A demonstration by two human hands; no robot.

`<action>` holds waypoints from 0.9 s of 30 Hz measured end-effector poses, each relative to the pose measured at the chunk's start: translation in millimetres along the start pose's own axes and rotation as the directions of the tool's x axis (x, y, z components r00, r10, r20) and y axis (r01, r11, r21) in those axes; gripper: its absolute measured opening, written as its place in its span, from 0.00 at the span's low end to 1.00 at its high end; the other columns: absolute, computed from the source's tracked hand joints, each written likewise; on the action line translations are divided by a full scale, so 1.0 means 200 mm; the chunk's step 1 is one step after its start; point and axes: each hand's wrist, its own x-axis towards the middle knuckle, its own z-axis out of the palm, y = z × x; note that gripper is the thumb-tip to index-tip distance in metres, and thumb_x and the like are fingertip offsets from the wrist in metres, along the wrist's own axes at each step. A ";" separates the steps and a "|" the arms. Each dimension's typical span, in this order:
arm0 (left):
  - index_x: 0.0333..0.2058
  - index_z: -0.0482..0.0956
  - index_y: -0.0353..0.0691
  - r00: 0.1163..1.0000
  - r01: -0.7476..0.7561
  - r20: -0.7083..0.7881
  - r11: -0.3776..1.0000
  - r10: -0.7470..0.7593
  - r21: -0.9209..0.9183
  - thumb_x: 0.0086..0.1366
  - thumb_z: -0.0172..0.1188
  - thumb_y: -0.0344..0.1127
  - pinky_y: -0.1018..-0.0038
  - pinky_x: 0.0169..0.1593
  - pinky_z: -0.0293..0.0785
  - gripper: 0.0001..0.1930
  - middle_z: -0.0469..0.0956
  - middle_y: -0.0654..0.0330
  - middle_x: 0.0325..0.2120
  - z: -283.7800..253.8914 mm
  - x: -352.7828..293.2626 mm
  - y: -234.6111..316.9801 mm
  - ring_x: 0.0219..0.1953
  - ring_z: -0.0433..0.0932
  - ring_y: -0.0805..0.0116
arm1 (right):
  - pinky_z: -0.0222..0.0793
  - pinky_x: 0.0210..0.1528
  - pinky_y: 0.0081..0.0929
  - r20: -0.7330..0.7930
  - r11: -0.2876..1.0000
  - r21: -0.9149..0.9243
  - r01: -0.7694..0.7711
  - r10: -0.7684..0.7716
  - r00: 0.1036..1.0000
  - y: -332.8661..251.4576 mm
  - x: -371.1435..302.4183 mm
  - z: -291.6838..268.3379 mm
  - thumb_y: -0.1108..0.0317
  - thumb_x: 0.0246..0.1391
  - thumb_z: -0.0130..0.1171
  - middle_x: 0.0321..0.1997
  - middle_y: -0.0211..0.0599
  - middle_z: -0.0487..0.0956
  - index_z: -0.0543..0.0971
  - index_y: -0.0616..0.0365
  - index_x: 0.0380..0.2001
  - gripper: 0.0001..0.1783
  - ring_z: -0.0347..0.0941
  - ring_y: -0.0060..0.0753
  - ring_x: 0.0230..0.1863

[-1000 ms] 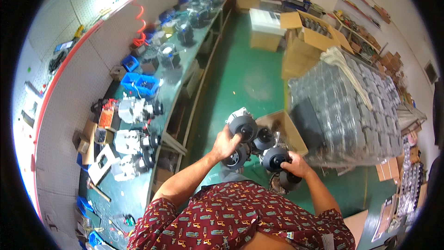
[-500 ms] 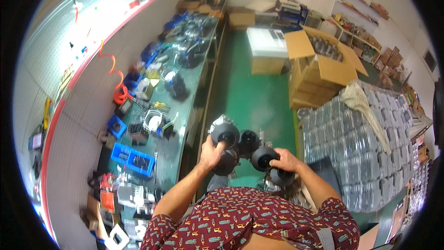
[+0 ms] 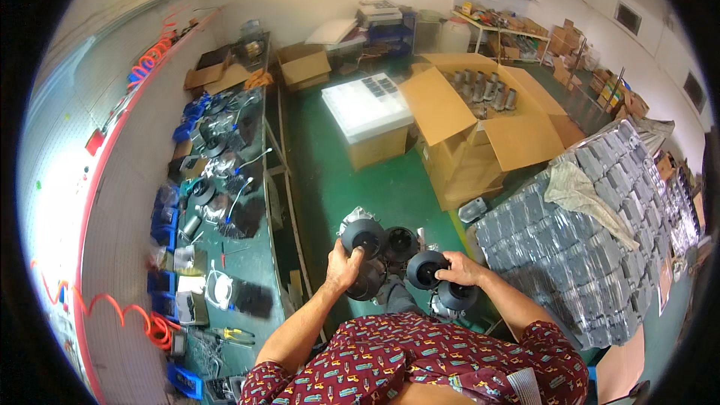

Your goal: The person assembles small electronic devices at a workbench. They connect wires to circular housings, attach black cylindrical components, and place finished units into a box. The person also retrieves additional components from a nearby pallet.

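My left hand (image 3: 344,268) is closed on a black cone-shaped housing (image 3: 364,238), its thumb over the rim by the opening. A silvery metal body shows behind this housing. My right hand (image 3: 462,268) grips another black cone-shaped housing (image 3: 427,269) the same way, thumb at its opening. Between the hands hangs a third black round housing (image 3: 400,243). Below my left hand is one more dark housing (image 3: 367,280), and another black housing (image 3: 457,295) with metal at its underside sits below my right. How these parts are joined or held together is hidden.
On the left runs a long workbench (image 3: 259,255) with blue bins, cables and pliers. Ahead stand a white-topped carton (image 3: 367,109) and a large open cardboard box (image 3: 457,172) holding grey metal cylinders. Plastic-wrapped stacked grey parts (image 3: 555,255) rise on the right, a cloth draped over them.
The view has turned to the right and moved forward: the workbench and cartons sit farther left, and the open box is nearer. Both hands keep their hold on the black housings.
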 end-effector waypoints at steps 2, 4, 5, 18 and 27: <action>0.48 0.74 0.28 0.999 0.000 0.032 0.999 -0.001 0.037 0.63 0.58 0.40 0.64 0.50 0.74 0.21 0.81 0.45 0.39 0.04 0.30 -0.03 0.44 0.80 0.58 | 0.71 0.36 0.31 0.010 0.997 0.029 -0.072 0.072 0.997 0.01 0.26 -0.12 0.62 0.49 0.67 0.34 0.41 0.81 0.76 0.69 0.41 0.22 0.74 0.27 0.33; 0.48 0.71 0.23 1.000 -0.005 0.020 0.999 0.004 0.039 0.61 0.59 0.44 0.60 0.49 0.77 0.27 0.81 0.37 0.38 0.07 0.58 -0.03 0.45 0.82 0.46 | 0.71 0.36 0.30 -0.002 1.000 0.002 -0.001 0.001 1.000 0.02 0.51 -0.27 0.61 0.49 0.67 0.33 0.42 0.81 0.76 0.70 0.42 0.23 0.74 0.26 0.34; 0.48 0.71 0.23 1.000 0.004 0.008 1.000 -0.005 0.031 0.61 0.59 0.44 0.61 0.49 0.77 0.26 0.81 0.37 0.38 0.08 0.71 -0.02 0.45 0.83 0.47 | 0.71 0.36 0.31 -0.011 0.996 0.058 0.062 -0.061 0.998 0.04 0.65 -0.33 0.61 0.49 0.67 0.33 0.42 0.81 0.76 0.71 0.42 0.24 0.74 0.27 0.34; 0.47 0.73 0.25 0.995 -0.001 -0.100 1.000 0.002 0.014 0.62 0.58 0.45 0.60 0.50 0.74 0.26 0.81 0.39 0.38 0.07 2.60 -0.23 0.44 0.82 0.48 | 0.71 0.47 0.43 0.119 0.996 0.010 0.089 -0.089 0.989 0.17 2.52 -1.11 0.57 0.50 0.65 0.41 0.52 0.81 0.77 0.68 0.43 0.24 0.77 0.42 0.43; 0.45 0.74 0.25 0.996 0.093 -0.015 0.995 -0.092 0.047 0.61 0.61 0.46 0.55 0.49 0.74 0.25 0.81 0.36 0.38 0.24 3.91 -0.52 0.44 0.81 0.40 | 0.73 0.49 0.35 0.013 0.991 0.029 -0.129 0.129 0.992 0.42 3.63 -1.47 0.60 0.47 0.67 0.39 0.44 0.82 0.79 0.62 0.45 0.23 0.78 0.36 0.41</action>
